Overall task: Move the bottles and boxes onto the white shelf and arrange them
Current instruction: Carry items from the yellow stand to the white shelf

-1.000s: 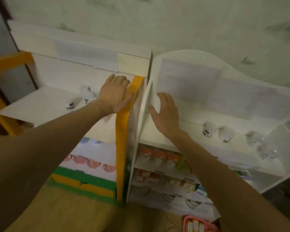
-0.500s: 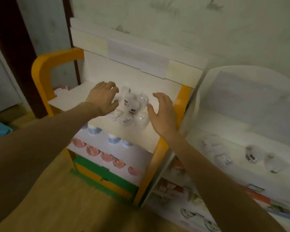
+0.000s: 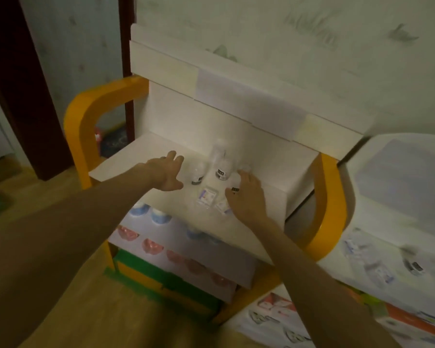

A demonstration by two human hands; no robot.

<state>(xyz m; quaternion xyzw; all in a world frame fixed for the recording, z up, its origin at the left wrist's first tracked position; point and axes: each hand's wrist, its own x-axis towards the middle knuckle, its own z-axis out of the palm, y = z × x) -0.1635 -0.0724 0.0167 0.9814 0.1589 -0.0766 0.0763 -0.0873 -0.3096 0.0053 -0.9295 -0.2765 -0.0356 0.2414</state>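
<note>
The fingers [image 3: 174, 156] of the left hand [image 3: 166, 173] are spread open and hold nothing; they hover over the white top board, just left of the group of bottles. The fingers [image 3: 244, 175] of the right hand [image 3: 246, 197] are curved around a small clear bottle [image 3: 234, 185] with a dark label, and the thumb lies beside it, but the picture is blurred and I cannot tell if the hand really grips it or only touches it.

Between the two hands stand the other bottles: a tall clear bottle [image 3: 218, 159] with a dark label at the back, upright, and a shorter bottle [image 3: 198, 175] just left of it, near the left thumb. In front of them two small flat boxes lie on the board: one box [image 3: 206, 196] in the middle and a second box [image 3: 222, 205] touching the edge of the right hand.

All these things are on the top level of the shelf with orange sides [image 3: 82, 121], which stands against the wall. Below this level there are rows of blue and red round items, too blurred to name.

To the right, just beside it, stands the white shelf [image 3: 397, 172]. On its level some blurred bottles and small boxes [image 3: 382, 272] already lie. Both forearms are bare and reach forward from the lower edge of the view.
</note>
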